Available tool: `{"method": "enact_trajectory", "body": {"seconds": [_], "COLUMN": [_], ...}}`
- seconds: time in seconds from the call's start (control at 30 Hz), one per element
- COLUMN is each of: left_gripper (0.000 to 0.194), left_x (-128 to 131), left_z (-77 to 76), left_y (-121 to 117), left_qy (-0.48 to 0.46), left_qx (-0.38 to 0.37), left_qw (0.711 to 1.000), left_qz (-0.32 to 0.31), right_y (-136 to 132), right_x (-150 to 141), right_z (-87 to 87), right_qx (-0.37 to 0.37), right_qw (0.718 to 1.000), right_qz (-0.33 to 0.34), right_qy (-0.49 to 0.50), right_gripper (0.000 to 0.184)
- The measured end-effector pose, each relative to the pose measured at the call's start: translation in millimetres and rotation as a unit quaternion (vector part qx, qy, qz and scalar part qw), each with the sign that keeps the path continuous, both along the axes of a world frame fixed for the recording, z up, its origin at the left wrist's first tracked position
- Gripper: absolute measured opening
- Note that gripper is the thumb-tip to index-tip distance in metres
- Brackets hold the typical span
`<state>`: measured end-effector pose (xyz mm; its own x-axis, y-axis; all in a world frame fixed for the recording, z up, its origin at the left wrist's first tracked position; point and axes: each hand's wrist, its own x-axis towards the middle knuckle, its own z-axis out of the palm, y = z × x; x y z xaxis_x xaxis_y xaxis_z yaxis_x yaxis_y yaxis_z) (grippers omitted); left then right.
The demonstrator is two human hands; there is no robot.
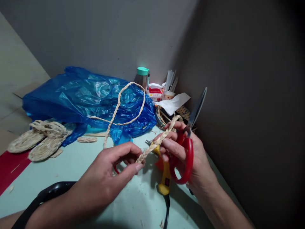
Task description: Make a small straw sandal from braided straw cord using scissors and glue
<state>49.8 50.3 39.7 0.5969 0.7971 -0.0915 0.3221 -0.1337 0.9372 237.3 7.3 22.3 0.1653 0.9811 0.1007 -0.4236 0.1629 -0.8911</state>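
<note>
My left hand [111, 171] pinches the near end of a braided straw rope [152, 146] between thumb and fingers. My right hand [188, 156] grips red-handled scissors [188, 149], whose blades point up and away, and its fingers also press on the same braid a little farther along. The rope runs on past my right hand and loops back over a blue plastic bag [83, 95]. Under my hands lies a yellow glue gun [164, 178] on the pale green table [71, 165].
Woven straw sandal soles [40, 140] lie at the left by a red mat [9, 165]. A teal-capped bottle [142, 76], a snack packet, a cup of sticks [169, 89] and white paper stand in the far corner. Grey walls close in behind and at right.
</note>
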Motion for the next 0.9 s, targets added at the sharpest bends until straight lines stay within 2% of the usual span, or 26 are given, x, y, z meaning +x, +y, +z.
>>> {"method": "enact_trajectory", "body": {"seconds": [0.1,0.17,0.3,0.43,0.5,0.6,0.77,0.83,0.9], "left_gripper": [0.011,0.013,0.023,0.024,0.024,0.016,0.019,0.021,0.018], "left_x": [0.9,0.2,-1.5,-1.0,-0.6,0.3,3.0,3.4,3.0], "left_z": [3.3,4.2,1.1,-4.6,-6.7,-8.6,-10.0,-9.0,-7.2], "left_y": [-2.2,-2.6,0.7,3.9,4.0,2.9,1.6,2.2,3.2], "left_qy": [-0.055,-0.074,-0.039,-0.020,-0.033,-0.079,-0.156,-0.153,-0.150], "left_qx": [-0.092,-0.110,-0.066,-0.022,-0.054,-0.150,-0.230,-0.236,-0.225], "left_qw": [0.994,0.991,0.996,1.000,0.998,0.985,0.960,0.960,0.963], "left_qz": [-0.007,-0.013,-0.040,-0.010,-0.015,-0.022,-0.009,-0.004,0.021], "right_y": [-0.4,-0.4,-1.0,-2.1,-1.8,-0.4,0.0,-1.3,-3.2], "right_x": [-2.3,-3.7,-5.5,-3.1,-1.4,-1.1,-5.9,-6.4,-5.0], "right_z": [-0.8,-1.8,-3.1,-1.7,-0.8,-0.3,0.2,1.2,2.1], "right_qx": [-0.004,-0.011,-0.002,0.008,0.010,0.006,-0.014,-0.022,-0.019], "right_qw": [1.000,1.000,0.998,0.996,0.997,0.998,0.992,0.982,0.959], "right_qz": [0.015,0.026,0.064,0.082,0.071,0.060,0.063,0.036,-0.013], "right_qy": [0.002,0.008,0.014,0.013,0.007,-0.015,-0.112,-0.186,-0.281], "right_gripper": [0.031,0.031,0.027,0.027,0.030,0.029,0.028,0.026,0.023]}}
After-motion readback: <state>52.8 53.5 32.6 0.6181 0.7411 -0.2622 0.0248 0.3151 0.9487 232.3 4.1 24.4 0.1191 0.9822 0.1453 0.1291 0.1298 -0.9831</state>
